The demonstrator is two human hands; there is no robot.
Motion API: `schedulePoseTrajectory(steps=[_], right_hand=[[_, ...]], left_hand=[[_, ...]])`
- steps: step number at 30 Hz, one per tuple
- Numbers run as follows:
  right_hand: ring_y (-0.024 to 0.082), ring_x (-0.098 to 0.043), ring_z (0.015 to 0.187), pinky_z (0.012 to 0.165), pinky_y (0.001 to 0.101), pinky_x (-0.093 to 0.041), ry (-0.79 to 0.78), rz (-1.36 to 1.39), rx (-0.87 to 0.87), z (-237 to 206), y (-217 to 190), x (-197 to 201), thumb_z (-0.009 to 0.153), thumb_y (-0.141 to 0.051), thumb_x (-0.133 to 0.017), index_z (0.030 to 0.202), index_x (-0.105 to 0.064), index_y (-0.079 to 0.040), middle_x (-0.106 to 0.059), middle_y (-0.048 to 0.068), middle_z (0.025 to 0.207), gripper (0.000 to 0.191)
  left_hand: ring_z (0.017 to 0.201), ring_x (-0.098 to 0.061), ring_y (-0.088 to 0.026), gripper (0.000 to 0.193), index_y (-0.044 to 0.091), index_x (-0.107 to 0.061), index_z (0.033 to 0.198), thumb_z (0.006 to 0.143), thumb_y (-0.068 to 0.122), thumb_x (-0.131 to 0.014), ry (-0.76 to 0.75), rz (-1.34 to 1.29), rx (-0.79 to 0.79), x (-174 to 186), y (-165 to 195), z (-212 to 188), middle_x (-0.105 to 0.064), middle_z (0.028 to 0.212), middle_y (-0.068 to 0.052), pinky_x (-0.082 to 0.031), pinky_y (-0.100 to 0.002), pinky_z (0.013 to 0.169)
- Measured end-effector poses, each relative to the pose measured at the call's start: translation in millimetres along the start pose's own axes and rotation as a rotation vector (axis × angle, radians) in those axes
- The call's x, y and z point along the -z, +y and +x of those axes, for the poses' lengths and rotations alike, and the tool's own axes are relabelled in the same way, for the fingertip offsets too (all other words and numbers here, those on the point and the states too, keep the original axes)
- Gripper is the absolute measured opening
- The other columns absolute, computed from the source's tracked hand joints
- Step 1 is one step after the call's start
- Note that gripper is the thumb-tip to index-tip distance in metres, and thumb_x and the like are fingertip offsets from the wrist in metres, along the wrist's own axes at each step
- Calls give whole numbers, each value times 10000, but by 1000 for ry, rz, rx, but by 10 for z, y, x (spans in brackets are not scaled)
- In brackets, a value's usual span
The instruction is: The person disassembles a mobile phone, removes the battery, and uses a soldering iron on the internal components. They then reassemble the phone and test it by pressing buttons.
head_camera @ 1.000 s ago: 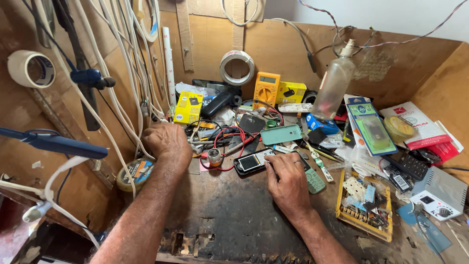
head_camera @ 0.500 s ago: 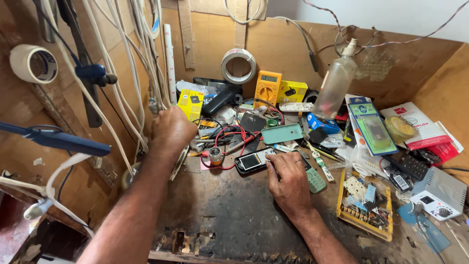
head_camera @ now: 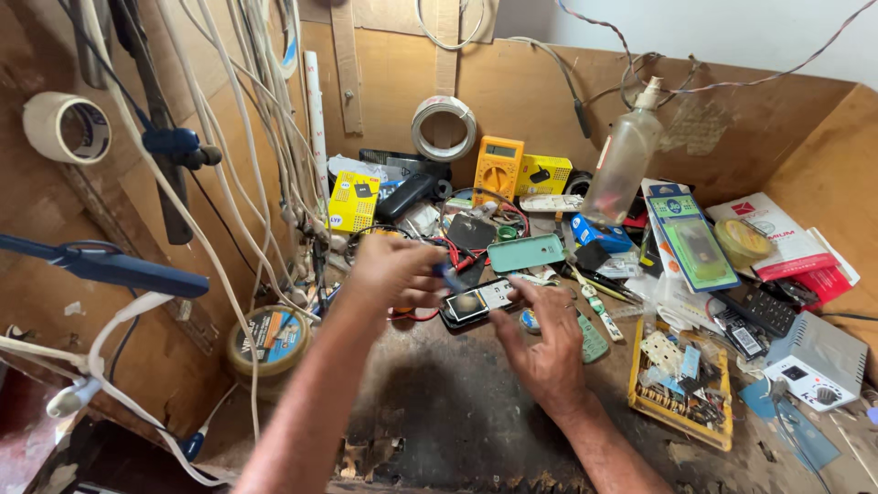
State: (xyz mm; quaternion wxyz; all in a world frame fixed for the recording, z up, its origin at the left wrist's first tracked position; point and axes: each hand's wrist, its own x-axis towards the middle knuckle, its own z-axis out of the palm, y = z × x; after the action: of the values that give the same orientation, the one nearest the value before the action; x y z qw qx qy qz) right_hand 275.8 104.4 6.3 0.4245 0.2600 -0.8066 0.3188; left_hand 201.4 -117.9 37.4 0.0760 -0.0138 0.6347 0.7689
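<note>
On the scorched, dark wooden tabletop (head_camera: 439,412), boxed in by brown board walls hung with white cables (head_camera: 247,137), I see clutter on every side of my two hands. Going down in size: a cloudy plastic squeeze bottle (head_camera: 624,165) stands upright at the back, an orange multimeter (head_camera: 497,170) leans beside it, a yellow compartment tray of small parts (head_camera: 681,389) lies to the right, and a flat mint-green phone back cover (head_camera: 526,252) rests just behind the work. The small dark mobile phone with a lit screen (head_camera: 478,301) lies on the tabletop between my hands. My left hand (head_camera: 395,273) is blurred, its fingers curled about something small and blue that I cannot make out, right at the phone's left end. My right hand (head_camera: 547,349) lies half open, fingers spread, the tips resting on the phone's right end and gripping nothing. I judge the hold is light: the phone could skid under one-sided pressure into the red wires (head_camera: 457,252) just behind it, or the little blue piece could slip loose and vanish among the scattered parts.
</note>
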Motion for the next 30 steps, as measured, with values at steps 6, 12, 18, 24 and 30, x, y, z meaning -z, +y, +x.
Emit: schedulePoseTrajectory(steps=[6, 12, 18, 24, 30], right_hand=[[293, -675, 1015, 884, 406, -538, -51, 90, -59, -52, -67, -14, 943, -260, -716, 1336, -534, 21, -654, 152, 1122, 517], [302, -689, 1012, 861, 409, -543, -38, 22, -97, -44, -5, -36, 997, -128, -654, 1244, -635, -18, -692, 145, 1090, 271], [233, -619, 710, 614, 359, -487, -78, 40, -385, -56, 52, -79, 1008, -103, -631, 1234, -701, -35, -675, 132, 928, 247], [205, -679, 780, 658, 331, -526, -20, 79, -269, 1, 37, -138, 940, -169, -735, 1146, -713, -27, -715, 114, 945, 251], [242, -716, 841, 700, 347, -544, -79, 95, -197, 83, -57, -108, 901, -147, -759, 1113, -719, -18, -730, 122, 968, 251]], left_hand=[[563, -708, -188, 341, -97, -629, 963, 820, 154, -809, 91, -65, -96, -584, -404, -37, -735, 747, -149, -594, -299, 467], [656, -718, -112, 357, -80, -691, 998, 842, 213, -822, 56, 47, -184, -736, -426, -163, -757, 791, -92, -592, -247, 544], [943, -668, -258, 306, -4, -696, 1088, 905, 229, -775, 527, 572, -752, -357, -286, -487, -727, 976, -111, -520, -391, 834], [1069, -558, -374, 641, -48, -560, 1265, 756, 220, -841, 530, 927, -920, -35, -403, -507, -633, 1123, -219, -440, -484, 932], [1067, -648, -372, 534, 67, -555, 1326, 825, 36, -736, 529, 860, -712, 55, -664, -330, -706, 1097, -163, -511, -484, 919]])
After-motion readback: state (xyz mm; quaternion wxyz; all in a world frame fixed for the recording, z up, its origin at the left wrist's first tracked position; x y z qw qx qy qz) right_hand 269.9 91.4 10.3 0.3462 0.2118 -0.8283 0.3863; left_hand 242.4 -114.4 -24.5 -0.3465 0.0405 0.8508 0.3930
